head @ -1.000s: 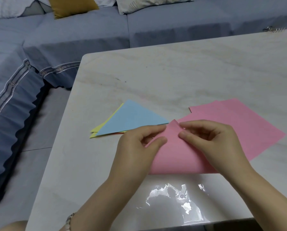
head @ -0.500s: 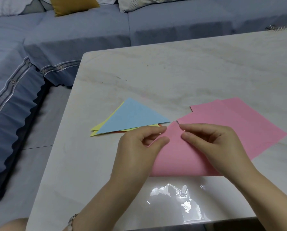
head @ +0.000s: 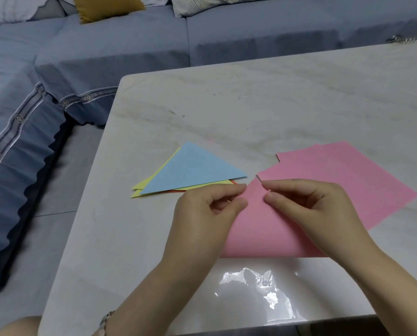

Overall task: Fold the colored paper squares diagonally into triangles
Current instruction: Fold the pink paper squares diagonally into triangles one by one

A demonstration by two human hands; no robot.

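Fingertips [head: 241,203] are doing all the work here. Both forearms come in from the near edge and angle toward each other, with the knuckles up and the wrists low over the marble table [head: 251,105].

Count-wise, that's two hands on one pink sheet [head: 258,229]. It's doubled over, with the fold along its near side and the point facing away. At least two more flat pink squares [head: 347,170] sit fanned out just behind it and under the right hand. Off to the left is a small pile of folded pieces: one blue triangle [head: 193,168] on top, yellow paper [head: 149,184] poking out below it with two tips showing, and a thin sliver of orange paper [head: 232,182]. I can't tell the exact number in that pile.

The left hand [head: 207,214] has thumb and index finger closed to a narrow pinch on the flap's left edge. The right hand [head: 318,209] pinches the top corner the same way, with its other fingers curled in.

There's crinkly clear plastic wrap [head: 258,294] near the table's front edge and a bracelet [head: 105,318] on the left wrist. A blue-grey sofa [head: 105,57] with a mustard cushion [head: 105,6] is behind.
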